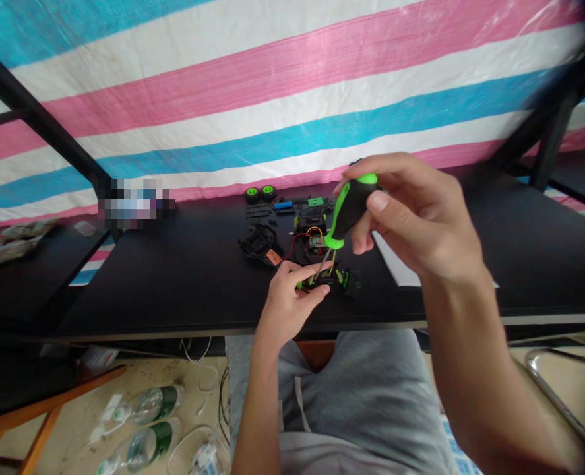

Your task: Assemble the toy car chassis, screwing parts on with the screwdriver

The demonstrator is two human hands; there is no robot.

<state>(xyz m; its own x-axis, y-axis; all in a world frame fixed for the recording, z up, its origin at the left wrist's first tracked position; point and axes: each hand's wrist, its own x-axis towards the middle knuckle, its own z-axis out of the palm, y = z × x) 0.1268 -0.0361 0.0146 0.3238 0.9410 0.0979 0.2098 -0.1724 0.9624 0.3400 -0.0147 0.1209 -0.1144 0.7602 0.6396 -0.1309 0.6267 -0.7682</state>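
My right hand (415, 218) is closed around the black and green handle of a screwdriver (344, 211). Its shaft slants down to a toy car chassis (326, 280) near the table's front edge; the exact contact of the tip is too small to tell. My left hand (292, 297) grips the chassis from the left, thumb and fingers on either side. A black wheel (353, 282) sits at the chassis's right end. Behind, coloured wires run to a circuit board (316, 243). A black car body shell (260, 244) lies to the left of the wires.
On the black table (173, 277), two green-rimmed wheels (260, 193), a blue battery-like cylinder (283, 205) and a green board (316, 202) lie at the back. A white sheet (396, 260) is partly behind my right hand. Plastic bottles (146, 445) lie on the floor.
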